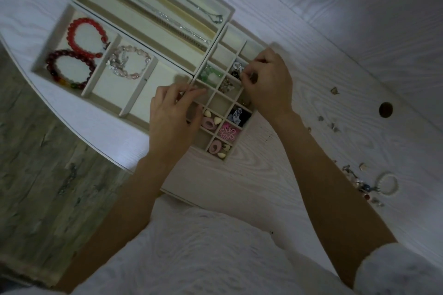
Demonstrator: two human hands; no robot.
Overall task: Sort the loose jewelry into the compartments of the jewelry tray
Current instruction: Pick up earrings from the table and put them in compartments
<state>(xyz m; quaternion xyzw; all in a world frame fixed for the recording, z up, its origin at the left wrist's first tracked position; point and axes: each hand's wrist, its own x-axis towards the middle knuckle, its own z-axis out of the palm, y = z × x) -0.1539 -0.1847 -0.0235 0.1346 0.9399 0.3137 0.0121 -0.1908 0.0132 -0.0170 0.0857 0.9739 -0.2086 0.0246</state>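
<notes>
Cream jewelry tray (pixel 217 154) near desk edge; both hands over grid

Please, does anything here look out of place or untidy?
Yes. A loose pile of small jewelry, with a white bead bracelet, lies on the table right of the tray, and smaller pieces are scattered farther up. They are unsorted. Inside the tray nothing looks spilled.

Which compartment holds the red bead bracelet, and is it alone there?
It lies in the end compartment of the bracelet tray. The red bead bracelet is not alone: a dark bead bracelet lies beside it.
</notes>
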